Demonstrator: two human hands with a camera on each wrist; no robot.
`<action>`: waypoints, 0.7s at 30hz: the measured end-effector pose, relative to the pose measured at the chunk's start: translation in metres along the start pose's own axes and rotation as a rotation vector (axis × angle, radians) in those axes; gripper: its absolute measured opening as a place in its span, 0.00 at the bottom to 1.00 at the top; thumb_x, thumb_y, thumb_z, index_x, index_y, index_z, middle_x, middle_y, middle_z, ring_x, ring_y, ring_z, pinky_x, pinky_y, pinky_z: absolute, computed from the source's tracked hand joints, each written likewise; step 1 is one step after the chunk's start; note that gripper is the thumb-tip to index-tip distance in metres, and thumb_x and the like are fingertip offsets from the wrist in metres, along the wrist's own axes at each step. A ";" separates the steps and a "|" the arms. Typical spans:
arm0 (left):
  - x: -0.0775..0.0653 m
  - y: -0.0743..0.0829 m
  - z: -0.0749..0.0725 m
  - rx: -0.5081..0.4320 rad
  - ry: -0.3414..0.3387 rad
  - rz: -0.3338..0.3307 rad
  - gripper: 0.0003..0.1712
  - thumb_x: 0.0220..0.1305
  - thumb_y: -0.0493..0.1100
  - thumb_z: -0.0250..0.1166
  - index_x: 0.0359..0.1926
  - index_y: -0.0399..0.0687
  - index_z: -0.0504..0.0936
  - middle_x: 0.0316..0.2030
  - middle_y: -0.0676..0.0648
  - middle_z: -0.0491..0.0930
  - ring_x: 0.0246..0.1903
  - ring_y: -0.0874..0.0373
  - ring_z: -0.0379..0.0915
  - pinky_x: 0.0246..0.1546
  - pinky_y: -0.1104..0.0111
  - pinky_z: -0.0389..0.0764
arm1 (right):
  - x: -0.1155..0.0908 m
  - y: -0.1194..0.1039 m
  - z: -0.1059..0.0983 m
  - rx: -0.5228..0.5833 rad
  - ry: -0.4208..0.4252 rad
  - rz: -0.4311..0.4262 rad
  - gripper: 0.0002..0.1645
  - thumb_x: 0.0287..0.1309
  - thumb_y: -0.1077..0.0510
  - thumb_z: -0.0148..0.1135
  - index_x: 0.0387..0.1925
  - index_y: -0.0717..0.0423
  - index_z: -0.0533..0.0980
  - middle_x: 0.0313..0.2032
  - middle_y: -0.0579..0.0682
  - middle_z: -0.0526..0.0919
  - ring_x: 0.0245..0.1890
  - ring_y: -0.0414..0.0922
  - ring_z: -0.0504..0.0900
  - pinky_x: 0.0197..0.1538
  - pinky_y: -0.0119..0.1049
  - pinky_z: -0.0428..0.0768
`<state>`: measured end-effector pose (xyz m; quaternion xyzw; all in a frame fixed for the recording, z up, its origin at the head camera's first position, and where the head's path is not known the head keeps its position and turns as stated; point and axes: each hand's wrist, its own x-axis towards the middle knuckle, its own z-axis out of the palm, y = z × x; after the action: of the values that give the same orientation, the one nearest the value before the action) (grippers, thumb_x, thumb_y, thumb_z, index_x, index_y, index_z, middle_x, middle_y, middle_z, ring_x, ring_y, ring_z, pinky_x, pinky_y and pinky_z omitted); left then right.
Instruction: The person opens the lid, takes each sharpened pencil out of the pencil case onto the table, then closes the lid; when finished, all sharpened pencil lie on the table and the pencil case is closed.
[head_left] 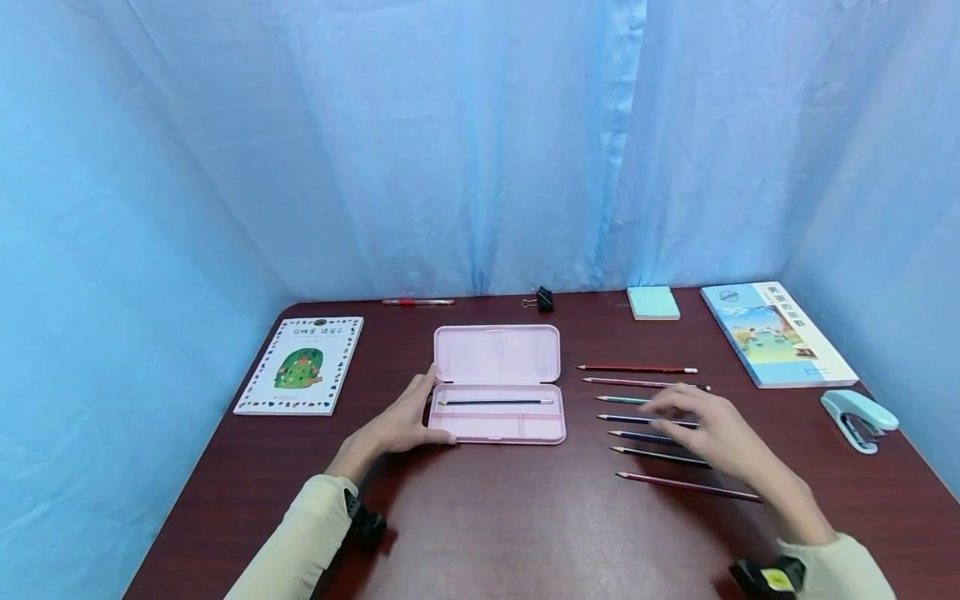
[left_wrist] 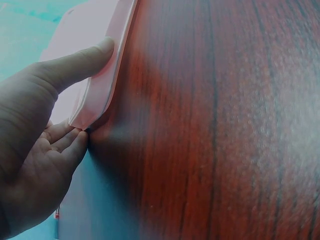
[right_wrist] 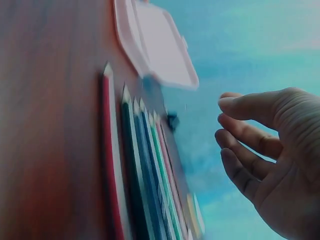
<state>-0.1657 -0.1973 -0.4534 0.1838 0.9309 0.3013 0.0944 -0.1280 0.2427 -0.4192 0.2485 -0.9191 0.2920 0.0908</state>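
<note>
A pink pencil case (head_left: 495, 437) lies with its lid raised at the table's middle, a dark pencil (head_left: 495, 402) in its long compartment. My left hand (head_left: 405, 417) grips the case's left end, the thumb against the front wall and the fingers along the side, as the left wrist view (left_wrist: 45, 125) also shows. Over a column of pencils to the right hovers my right hand (head_left: 708, 421), fingers loosely bent and holding nothing. Below it lie a green pencil (head_left: 618, 399), a blue pencil (head_left: 615, 417) and several others. A dark red pencil (head_left: 675, 483) is nearest the front.
A white picture book (head_left: 300, 367) lies at left. Along the back are a red pen (head_left: 417, 302), a black binder clip (head_left: 543, 300) and a sticky-note pad (head_left: 653, 302). A blue-covered book (head_left: 776, 333) and a mint stapler (head_left: 858, 421) sit at right.
</note>
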 end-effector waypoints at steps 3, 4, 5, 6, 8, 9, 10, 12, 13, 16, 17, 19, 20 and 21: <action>0.000 0.000 0.000 0.001 -0.004 -0.015 0.69 0.41 0.60 0.73 0.72 0.48 0.36 0.62 0.46 0.58 0.58 0.57 0.57 0.60 0.60 0.60 | 0.029 -0.010 0.015 0.068 -0.031 -0.054 0.13 0.52 0.60 0.66 0.41 0.44 0.80 0.41 0.36 0.79 0.39 0.37 0.77 0.40 0.38 0.76; 0.000 0.000 0.000 0.001 -0.003 -0.017 0.69 0.41 0.60 0.73 0.72 0.48 0.36 0.62 0.46 0.58 0.58 0.57 0.57 0.60 0.60 0.60 | 0.037 -0.012 0.021 0.096 -0.049 -0.056 0.14 0.52 0.60 0.65 0.42 0.44 0.80 0.41 0.36 0.79 0.40 0.38 0.77 0.41 0.39 0.76; 0.000 0.000 0.000 0.002 -0.006 -0.021 0.69 0.41 0.60 0.73 0.72 0.48 0.36 0.62 0.46 0.58 0.58 0.57 0.57 0.60 0.60 0.60 | 0.046 -0.015 0.029 0.119 -0.062 -0.063 0.14 0.52 0.60 0.66 0.42 0.45 0.80 0.41 0.37 0.79 0.40 0.38 0.77 0.42 0.40 0.75; 0.000 0.000 0.000 0.002 -0.006 -0.019 0.69 0.41 0.60 0.73 0.72 0.48 0.36 0.62 0.46 0.58 0.58 0.57 0.57 0.60 0.61 0.59 | 0.053 -0.017 0.036 0.150 -0.083 -0.062 0.14 0.52 0.60 0.66 0.43 0.47 0.80 0.41 0.39 0.79 0.41 0.38 0.77 0.43 0.41 0.75; 0.000 0.000 0.000 0.002 -0.004 -0.012 0.69 0.41 0.60 0.74 0.72 0.47 0.36 0.61 0.46 0.59 0.58 0.57 0.57 0.60 0.61 0.60 | 0.065 -0.023 0.051 0.197 -0.123 -0.053 0.15 0.52 0.61 0.65 0.44 0.49 0.79 0.41 0.41 0.79 0.41 0.40 0.77 0.44 0.42 0.75; 0.000 0.000 0.000 0.001 -0.005 -0.006 0.69 0.41 0.59 0.74 0.72 0.47 0.36 0.62 0.46 0.59 0.59 0.57 0.57 0.60 0.61 0.60 | 0.070 -0.025 0.059 0.216 -0.138 -0.059 0.15 0.52 0.61 0.65 0.44 0.51 0.79 0.41 0.43 0.80 0.41 0.41 0.77 0.44 0.42 0.75; 0.000 0.000 0.000 0.000 -0.005 0.000 0.69 0.41 0.59 0.74 0.72 0.46 0.36 0.62 0.45 0.59 0.59 0.57 0.57 0.60 0.61 0.60 | 0.074 -0.029 0.067 0.226 -0.153 -0.064 0.15 0.52 0.62 0.65 0.44 0.52 0.79 0.41 0.45 0.80 0.41 0.43 0.77 0.44 0.43 0.75; 0.000 0.000 0.000 0.001 -0.007 0.004 0.69 0.42 0.59 0.73 0.72 0.46 0.36 0.62 0.46 0.58 0.59 0.57 0.56 0.60 0.61 0.60 | 0.081 -0.037 0.081 0.225 -0.182 -0.091 0.16 0.52 0.64 0.64 0.45 0.54 0.78 0.41 0.47 0.80 0.41 0.44 0.77 0.45 0.43 0.75; 0.000 0.000 0.000 0.002 -0.008 0.004 0.69 0.42 0.59 0.73 0.72 0.47 0.36 0.62 0.46 0.58 0.59 0.57 0.56 0.59 0.60 0.60 | 0.084 -0.042 0.087 0.217 -0.194 -0.111 0.16 0.52 0.64 0.64 0.45 0.55 0.78 0.41 0.48 0.80 0.42 0.44 0.77 0.45 0.43 0.75; 0.000 -0.001 0.000 -0.001 -0.005 0.003 0.69 0.42 0.59 0.73 0.72 0.46 0.36 0.61 0.46 0.58 0.59 0.57 0.57 0.59 0.60 0.60 | 0.090 -0.053 0.101 0.148 -0.225 -0.174 0.17 0.53 0.63 0.63 0.46 0.55 0.77 0.44 0.48 0.79 0.45 0.44 0.76 0.48 0.43 0.74; 0.000 -0.001 0.000 -0.001 -0.005 -0.001 0.69 0.42 0.60 0.73 0.72 0.47 0.36 0.61 0.46 0.58 0.58 0.57 0.57 0.59 0.60 0.60 | 0.092 -0.055 0.104 0.119 -0.232 -0.187 0.17 0.53 0.63 0.63 0.47 0.55 0.77 0.45 0.48 0.78 0.46 0.44 0.76 0.50 0.43 0.73; 0.000 -0.001 0.000 0.001 -0.001 0.002 0.69 0.41 0.60 0.73 0.72 0.46 0.36 0.61 0.46 0.59 0.58 0.57 0.57 0.59 0.60 0.61 | 0.095 -0.059 0.108 0.057 -0.236 -0.209 0.16 0.54 0.63 0.62 0.47 0.56 0.77 0.45 0.49 0.78 0.47 0.44 0.75 0.51 0.43 0.72; 0.000 -0.002 0.000 0.001 0.001 0.005 0.69 0.41 0.59 0.73 0.72 0.46 0.37 0.61 0.46 0.59 0.58 0.57 0.57 0.59 0.60 0.61 | 0.096 -0.060 0.110 0.026 -0.237 -0.214 0.17 0.54 0.63 0.62 0.47 0.57 0.76 0.45 0.50 0.78 0.47 0.44 0.75 0.51 0.43 0.72; 0.000 -0.002 0.000 0.004 -0.002 0.002 0.69 0.42 0.60 0.73 0.72 0.46 0.36 0.61 0.47 0.59 0.58 0.58 0.57 0.59 0.60 0.61 | 0.097 -0.061 0.111 0.010 -0.241 -0.213 0.17 0.53 0.64 0.62 0.47 0.58 0.76 0.45 0.51 0.78 0.46 0.45 0.76 0.50 0.43 0.73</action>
<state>-0.1664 -0.1984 -0.4548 0.1852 0.9312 0.2993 0.0945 -0.1828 0.0956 -0.4487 0.3782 -0.8904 0.2532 0.0092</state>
